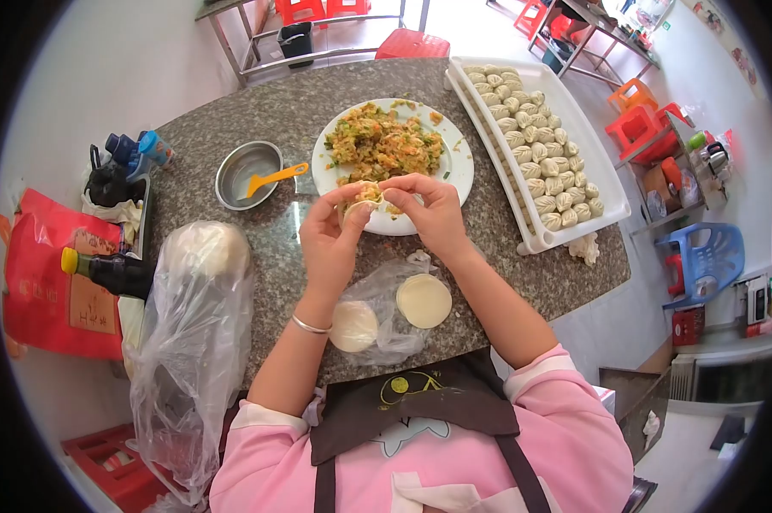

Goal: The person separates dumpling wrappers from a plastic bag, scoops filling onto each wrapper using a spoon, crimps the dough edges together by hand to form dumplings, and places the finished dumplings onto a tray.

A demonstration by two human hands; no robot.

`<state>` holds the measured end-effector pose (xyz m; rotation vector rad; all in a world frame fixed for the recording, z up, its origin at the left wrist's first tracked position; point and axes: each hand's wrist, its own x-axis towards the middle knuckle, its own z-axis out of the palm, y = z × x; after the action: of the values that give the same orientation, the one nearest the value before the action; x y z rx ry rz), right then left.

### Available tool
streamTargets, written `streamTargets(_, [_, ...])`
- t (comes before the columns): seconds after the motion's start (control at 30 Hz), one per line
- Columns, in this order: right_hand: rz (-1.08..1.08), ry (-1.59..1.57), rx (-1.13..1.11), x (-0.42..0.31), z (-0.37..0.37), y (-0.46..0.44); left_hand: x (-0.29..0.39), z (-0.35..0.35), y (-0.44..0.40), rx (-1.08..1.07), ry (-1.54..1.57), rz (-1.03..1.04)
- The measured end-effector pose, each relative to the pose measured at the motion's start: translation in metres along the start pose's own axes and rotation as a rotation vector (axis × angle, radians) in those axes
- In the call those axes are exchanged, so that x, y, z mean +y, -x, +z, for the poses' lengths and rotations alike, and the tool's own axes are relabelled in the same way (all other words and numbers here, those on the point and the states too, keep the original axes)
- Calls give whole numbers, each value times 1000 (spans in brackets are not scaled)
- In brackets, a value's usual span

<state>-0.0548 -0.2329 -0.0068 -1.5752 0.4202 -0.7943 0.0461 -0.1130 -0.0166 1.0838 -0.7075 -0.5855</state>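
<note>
My left hand [326,235] and my right hand [437,218] pinch a filled dumpling [367,196] between them, over the near rim of a white plate [461,175]. Some of the orange and green filling shows at the top of its pale wrapper; my fingers hide the rest. Chopped filling [386,141] is heaped on the plate. Closer to my body, a round dough wrapper [424,301] lies beside a second wrapper [353,327], which is partly under clear plastic [388,329]. Left of the plate, an orange spoon [275,178] rests in a metal bowl [232,178].
On the right, a white tray [618,192] holds rows of pleated dumplings [550,154]. A plastic bag with dough [205,252] lies on the left edge of the granite table [275,111]. Beyond it are a dark bottle [117,272] and a red bag [40,291].
</note>
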Motion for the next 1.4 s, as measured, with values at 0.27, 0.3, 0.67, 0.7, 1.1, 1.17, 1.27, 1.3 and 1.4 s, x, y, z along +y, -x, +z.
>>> streamTargets(0.27, [-20,-39,5,3,3,3,-2,4,1,43,-18,179])
streamTargets(0.3, [-17,-41,7,3,3,4,-2,4,2,43,-19,175])
streamTargets(0.67, [-480,342,42,-2,3,3,-4,6,6,103,-58,116])
streamTargets(0.7, [-478,342,41,-1,3,3,-3,6,5,104,-58,115])
streamTargets(1.1, [-33,122,-88,-9,-7,2,-1,4,5,-54,-29,49])
streamTargets(1.17, [-264,268,-51,-4,-4,2,3,5,6,77,-79,-94])
streamTargets(1.27, [-296,314,-77,-5,-5,2,-2,0,3,38,-27,-38])
streamTargets(1.3, [-294,314,-78,-5,-5,1,0,1,2,39,-27,-39])
streamTargets(1.4, [-265,346,-1,-7,-10,0,4,4,1,9,12,-98])
